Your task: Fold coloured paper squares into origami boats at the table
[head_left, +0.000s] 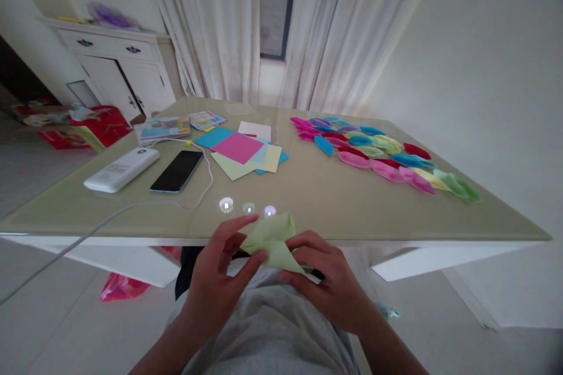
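Between my two hands, just over the table's front edge, is a pale green sheet of paper (272, 240), partly folded with raised flaps. My left hand (224, 269) pinches its left corner between thumb and fingers. From the right, my right hand (316, 272) grips the other end, with the thumb below and the fingers on top. Farther back lie loose square paper sheets (240, 147) in pink, blue, green and yellow. Several folded paper pieces (360, 152) in many colours are spread in rows on the right side of the table.
On the table's left are a white power bank (123, 170), a black-screened phone (178, 171) and a white cable (210, 179) running off the front edge. Booklets (165, 128) lie behind them. The glossy tabletop (299, 205) reflects ceiling lights. A red bag (123, 287) is on the floor.
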`<move>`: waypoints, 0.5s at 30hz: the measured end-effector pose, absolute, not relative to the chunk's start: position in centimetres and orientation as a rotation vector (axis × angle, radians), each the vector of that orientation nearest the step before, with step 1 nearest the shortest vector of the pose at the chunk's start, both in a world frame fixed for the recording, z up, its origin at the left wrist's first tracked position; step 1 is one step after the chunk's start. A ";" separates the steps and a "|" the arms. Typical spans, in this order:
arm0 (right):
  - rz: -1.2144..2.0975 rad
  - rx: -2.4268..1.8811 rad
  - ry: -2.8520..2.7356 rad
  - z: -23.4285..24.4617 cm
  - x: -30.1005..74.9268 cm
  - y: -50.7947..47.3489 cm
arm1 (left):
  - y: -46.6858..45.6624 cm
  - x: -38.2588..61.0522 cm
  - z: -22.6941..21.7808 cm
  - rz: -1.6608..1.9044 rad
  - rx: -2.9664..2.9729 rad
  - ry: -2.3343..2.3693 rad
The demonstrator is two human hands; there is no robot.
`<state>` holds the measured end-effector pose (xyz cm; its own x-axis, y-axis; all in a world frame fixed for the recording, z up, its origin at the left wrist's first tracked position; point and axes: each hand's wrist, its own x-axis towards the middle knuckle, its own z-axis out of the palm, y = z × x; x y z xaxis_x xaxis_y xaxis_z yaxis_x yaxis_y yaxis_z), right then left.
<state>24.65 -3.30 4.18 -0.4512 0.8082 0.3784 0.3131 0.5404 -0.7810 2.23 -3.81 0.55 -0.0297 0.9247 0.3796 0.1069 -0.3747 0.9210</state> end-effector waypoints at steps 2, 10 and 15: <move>0.746 -0.923 -1.996 4.2 24.5 -3.5 | -3.7 2.6 0.8 1.525 1.412 1.096; 0.639 -0.970 -1.972 4.1 24.5 -3.7 | -3.4 1.6 0.5 1.425 1.405 1.117; 0.682 -0.986 -1.902 4.1 24.2 -3.6 | -4.1 2.4 1.3 1.478 1.255 1.227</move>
<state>24.17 -3.61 4.12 -0.3139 0.8399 0.4427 0.3674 0.5375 -0.7590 2.37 -4.09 1.26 -0.1649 0.9689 0.1847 0.0031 -0.1867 0.9824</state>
